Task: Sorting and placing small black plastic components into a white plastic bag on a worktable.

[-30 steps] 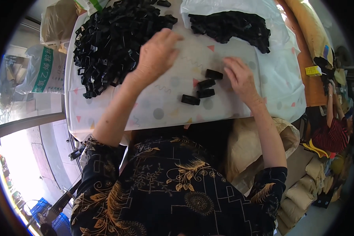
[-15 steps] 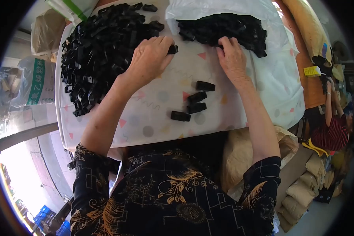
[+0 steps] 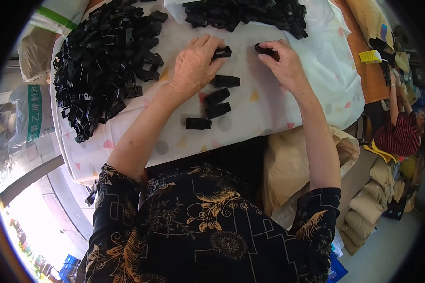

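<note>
Now the cloth-covered table (image 3: 264, 115) carries a big left heap (image 3: 104, 61) of black parts and a smaller right heap (image 3: 250, 14) at its far side. The right hand (image 3: 288, 61) has come back from that right heap – thumb and fingers pinch a small dark piece (image 3: 266, 50). The left hand (image 3: 193, 63), well apart from it, is closed on a black part (image 3: 223, 52), as it was half a second ago. So both hands are loaded, facing each other across bare cloth. Nearer the body, four loose parts (image 3: 218, 110) lie as before – untouched.
</note>
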Demonstrator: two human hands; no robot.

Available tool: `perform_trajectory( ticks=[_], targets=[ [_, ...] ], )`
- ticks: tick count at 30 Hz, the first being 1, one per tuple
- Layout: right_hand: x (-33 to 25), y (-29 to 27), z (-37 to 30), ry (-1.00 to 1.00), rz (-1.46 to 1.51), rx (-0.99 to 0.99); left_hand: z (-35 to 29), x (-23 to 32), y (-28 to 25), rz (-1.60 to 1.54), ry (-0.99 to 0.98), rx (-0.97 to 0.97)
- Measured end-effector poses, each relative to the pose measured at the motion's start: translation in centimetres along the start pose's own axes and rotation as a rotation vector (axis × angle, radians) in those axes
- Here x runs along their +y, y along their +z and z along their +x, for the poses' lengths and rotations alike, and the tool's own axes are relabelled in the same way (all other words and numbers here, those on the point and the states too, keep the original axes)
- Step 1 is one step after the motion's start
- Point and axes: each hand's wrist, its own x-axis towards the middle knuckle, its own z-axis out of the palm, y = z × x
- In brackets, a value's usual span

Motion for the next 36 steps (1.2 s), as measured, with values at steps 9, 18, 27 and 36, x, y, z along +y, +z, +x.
perform_trajectory(
  ticks=[9, 18, 27, 36],
  targets=[
    [2.3, 0.0, -2.6, -0.307, -0.253, 0.328, 1.9, 1.3, -3.2, 0.214, 0.198, -0.304],
    [1.3, 2.8, -3.4, -0.317, -0.060, 0.405, 1.9, -0.7, -3.4, 0.201, 0.211, -0.583],
    [-2.8, 3.1, -2.6, -0.354, -0.009, 0.234, 1.2, -0.5, -1.1, -0.102, -0.067, -0.326],
    [-3.1, 5.4, -0.9, -0.535, -0.147, 0.131, 0.5, -1.2, -0.2, -0.186, -0.034, -0.240]
  ],
)
